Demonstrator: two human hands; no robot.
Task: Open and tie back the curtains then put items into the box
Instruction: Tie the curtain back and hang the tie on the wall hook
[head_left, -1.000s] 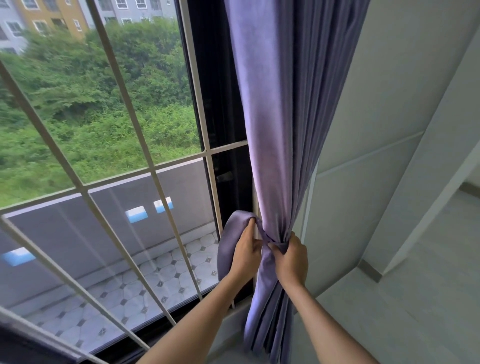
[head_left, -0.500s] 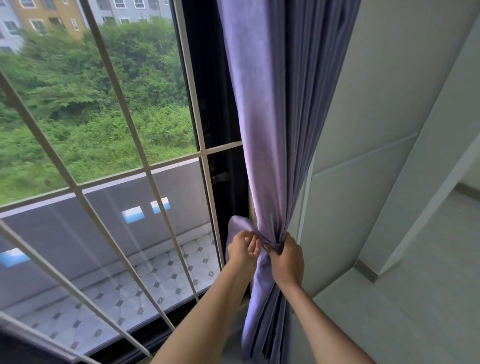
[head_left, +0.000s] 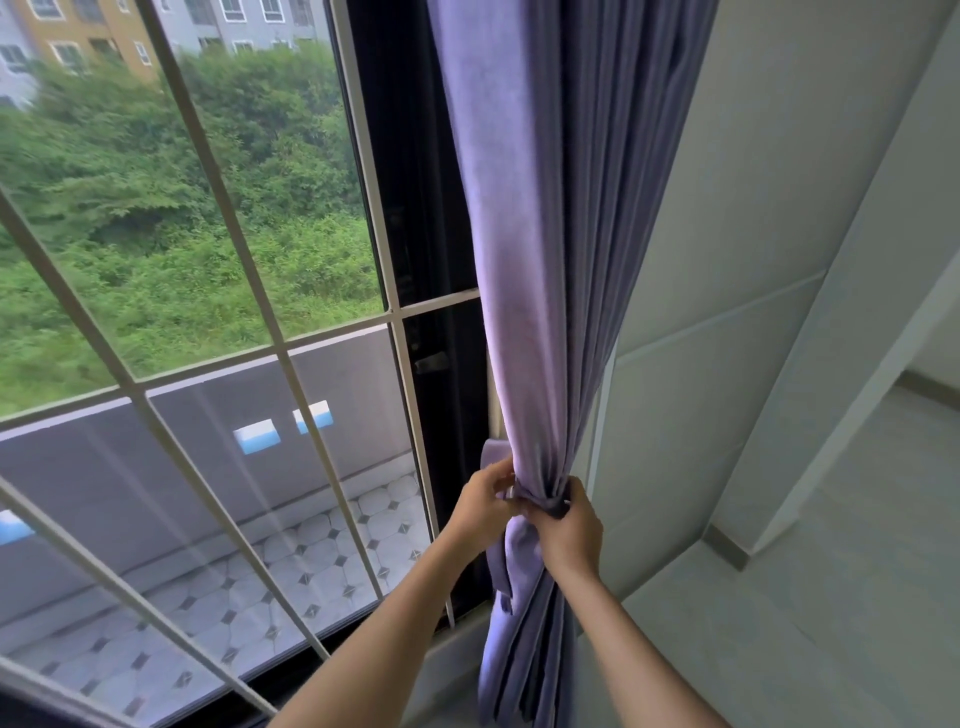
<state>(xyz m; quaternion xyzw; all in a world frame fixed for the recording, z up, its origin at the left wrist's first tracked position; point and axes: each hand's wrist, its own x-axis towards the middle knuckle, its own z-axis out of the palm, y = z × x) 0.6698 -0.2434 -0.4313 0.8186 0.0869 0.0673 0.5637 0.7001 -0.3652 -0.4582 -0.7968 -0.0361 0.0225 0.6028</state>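
Observation:
A purple curtain (head_left: 540, 218) hangs gathered into a bunch at the right edge of the window. A matching purple tieback band (head_left: 545, 503) is wrapped tight around the bunch at its narrowest point. My left hand (head_left: 483, 506) grips the band's end on the window side, with a loose fold of the band above its fingers. My right hand (head_left: 571, 530) grips the band on the wall side, just under the pinch. Both hands touch each other at the wrap. No box or items are in view.
The window (head_left: 208, 312) with white diagonal and horizontal bars (head_left: 270, 322) fills the left. A dark window frame (head_left: 415, 260) stands beside the curtain. A pale wall (head_left: 727, 312) and grey floor (head_left: 831, 597) lie to the right.
The loose loop of the band that hung left of the curtain has been pulled in tight. Both hands have closed together on the wrap.

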